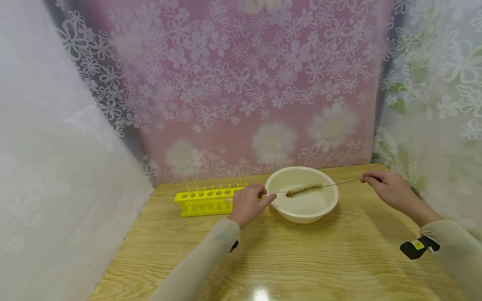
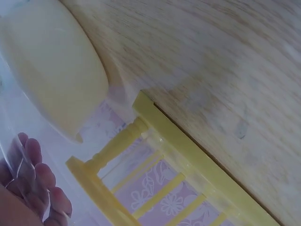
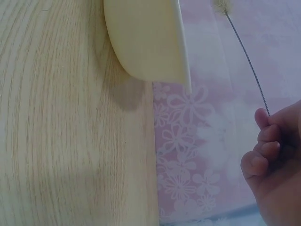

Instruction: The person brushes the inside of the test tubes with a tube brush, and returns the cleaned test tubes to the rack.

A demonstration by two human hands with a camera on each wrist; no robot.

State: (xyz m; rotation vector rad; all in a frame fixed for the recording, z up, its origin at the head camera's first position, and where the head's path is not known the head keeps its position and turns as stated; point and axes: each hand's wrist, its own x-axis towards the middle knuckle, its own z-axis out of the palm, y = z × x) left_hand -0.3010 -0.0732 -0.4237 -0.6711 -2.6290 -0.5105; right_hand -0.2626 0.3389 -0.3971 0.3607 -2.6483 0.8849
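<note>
My left hand (image 1: pixel 248 202) grips a clear glass test tube (image 1: pixel 280 194), its mouth pointing right over the basin's left rim. A test tube brush (image 1: pixel 306 190) with tan bristles lies in line with the tube, above the cream basin (image 1: pixel 301 218). Its bristle tip is at the tube's mouth; whether it is slightly inside I cannot tell. On the far right, my right hand (image 1: pixel 391 190) pinches the end of the brush's twisted wire handle (image 3: pixel 249 63) between thumb and curled fingers. In the left wrist view, fingers (image 2: pixel 44 176) curl round the see-through tube.
A yellow test tube rack (image 1: pixel 206 212) stands left of the basin, partly behind my left hand, with several glass tubes (image 1: pixel 193 177) upright in it. Everything rests on a wooden table (image 1: pixel 278 259). Floral curtains (image 1: pixel 241 83) hang behind and at both sides.
</note>
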